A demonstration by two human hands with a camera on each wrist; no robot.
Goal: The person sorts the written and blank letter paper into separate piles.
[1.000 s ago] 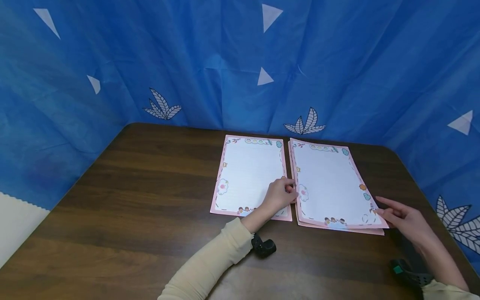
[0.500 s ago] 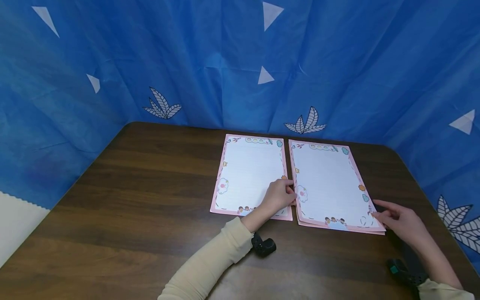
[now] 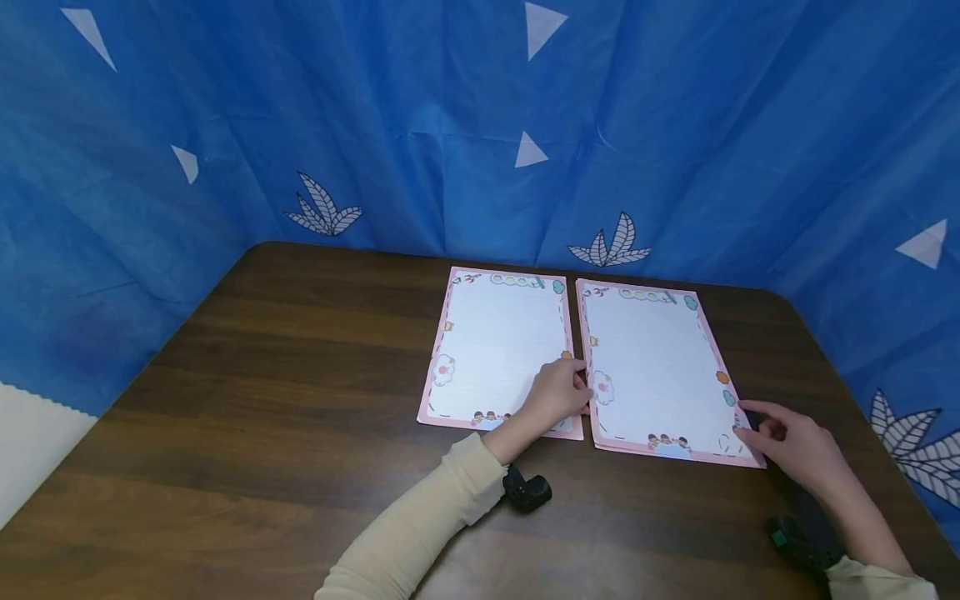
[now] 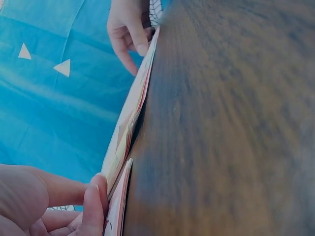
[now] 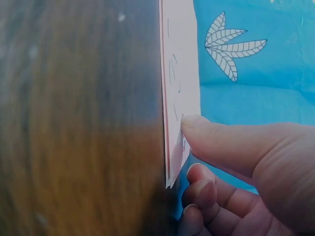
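Two stacks of decorated writing paper with pink borders lie side by side in the head view: the left stack (image 3: 495, 342) and the right stack (image 3: 652, 367). My left hand (image 3: 557, 392) reaches across the left stack's lower right corner. Its thumb and index finger pinch the left edge of the right stack, where layered sheets show in the left wrist view. At the lower right corner of that stack is my right hand (image 3: 798, 446). In the right wrist view its thumb (image 5: 216, 140) lies on the top sheet, while the other fingers curl at the edge, partly hidden.
A dark wooden table (image 3: 262, 400) carries both stacks, with a narrow gap between them. Behind it hangs a blue cloth (image 3: 375, 100) with white triangles and leaf prints. Black wrist cameras, one being the left camera (image 3: 528, 492), sit close above the tabletop.
The right stack's top sheet, earlier askew over the sheets below, has come down and lines up with them more closely. My right hand has shifted slightly left; my left hand stays nearly still.
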